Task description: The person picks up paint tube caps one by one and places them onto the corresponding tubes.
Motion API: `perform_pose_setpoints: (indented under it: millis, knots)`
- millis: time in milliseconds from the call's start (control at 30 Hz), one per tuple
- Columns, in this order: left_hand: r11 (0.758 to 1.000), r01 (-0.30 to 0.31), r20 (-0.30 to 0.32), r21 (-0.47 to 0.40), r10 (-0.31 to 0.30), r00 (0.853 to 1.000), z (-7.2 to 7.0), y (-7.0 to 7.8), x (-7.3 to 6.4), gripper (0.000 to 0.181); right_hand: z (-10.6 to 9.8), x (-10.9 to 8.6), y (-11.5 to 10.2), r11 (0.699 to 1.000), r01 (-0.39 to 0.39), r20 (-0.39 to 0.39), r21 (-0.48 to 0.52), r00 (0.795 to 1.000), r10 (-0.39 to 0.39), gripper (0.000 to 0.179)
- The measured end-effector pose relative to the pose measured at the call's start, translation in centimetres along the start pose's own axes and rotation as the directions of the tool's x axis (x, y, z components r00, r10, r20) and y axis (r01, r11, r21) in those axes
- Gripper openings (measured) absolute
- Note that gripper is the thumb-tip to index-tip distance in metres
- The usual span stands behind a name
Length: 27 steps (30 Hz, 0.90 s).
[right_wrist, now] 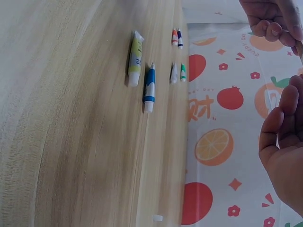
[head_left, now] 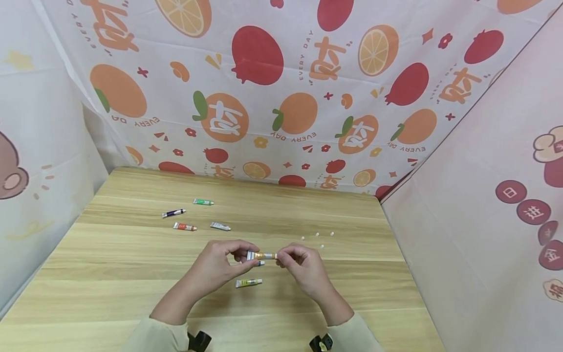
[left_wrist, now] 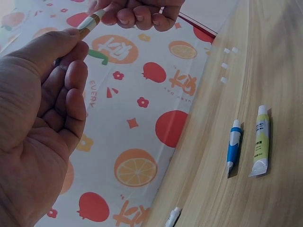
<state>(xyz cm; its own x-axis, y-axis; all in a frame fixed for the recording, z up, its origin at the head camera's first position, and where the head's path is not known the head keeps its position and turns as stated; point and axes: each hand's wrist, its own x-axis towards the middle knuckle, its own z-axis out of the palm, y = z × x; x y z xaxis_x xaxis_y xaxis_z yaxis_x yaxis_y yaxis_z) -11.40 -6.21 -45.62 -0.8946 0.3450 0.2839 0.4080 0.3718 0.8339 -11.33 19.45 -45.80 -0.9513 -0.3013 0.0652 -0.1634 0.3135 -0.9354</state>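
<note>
blue tube (left_wrist: pixel 234 147) obstructs below left grip (head_left: pixel 217 266); right tabletop (head_left: pixel 374 288) passable

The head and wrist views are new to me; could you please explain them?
There is no machine, only a person working bare-handed. The wide picture comes from a camera worn on the head; the other two, from a camera on each wrist. On the pale wood-grain table lie small squeeze tubes: one green, one dark purple, one orange-red, one whitish, one blue and one yellow, plus four tiny white pieces, possibly caps. The left hand holds a gold-coloured tube by its flat end; the right hand pinches its narrow end.
</note>
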Motion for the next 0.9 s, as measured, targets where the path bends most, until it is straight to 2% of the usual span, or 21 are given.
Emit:
perform_pose_setpoints:
  millis: [133,300,400,500,633,767,900]
  knots:
    - [1.0,-0.009,-0.005,0.002,0.009,1.0,0.09,-0.09,-0.08,0.018,0.04,-0.01,0.11,1.0,-0.023,-0.002,-0.011,1.0,0.023,0.024]
    - [1.0,0.022,-0.009,0.012,-0.022,1.0,0.04,-0.23,-0.22,0.019,-0.09,-0.12,0.2,0.999,-0.029,0.003,0.04,1.0,0.029,0.027]
    - [0.999,0.038,-0.019,0.025,-0.038,0.999,-0.07,-0.26,-0.28,0.02,-0.21,-0.16,0.26,0.996,0.004,-0.008,0.087,1.0,-0.003,0.024]
    - [0.998,0.044,-0.024,0.034,-0.043,0.999,-0.17,-0.24,-0.28,0.021,-0.28,-0.18,0.24,0.992,0.058,-0.016,0.109,0.998,-0.057,0.03]
    - [0.999,0.036,-0.016,0.031,-0.036,0.999,-0.17,-0.13,-0.15,0.021,-0.23,-0.17,0.1,0.992,0.104,-0.017,0.068,0.995,-0.103,0.025]
    - [0.999,0.035,-0.004,0.016,-0.035,0.999,-0.05,0.01,-0.04,0.021,-0.11,-0.2,-0.06,0.997,0.08,-0.031,0.012,0.996,-0.079,0.014]
    - [0.999,0.042,-0.002,0.005,-0.042,0.999,0.07,0.13,-0.08,0.02,-0.04,-0.26,-0.11,0.998,0.059,-0.042,-0.017,0.997,-0.06,0.009]
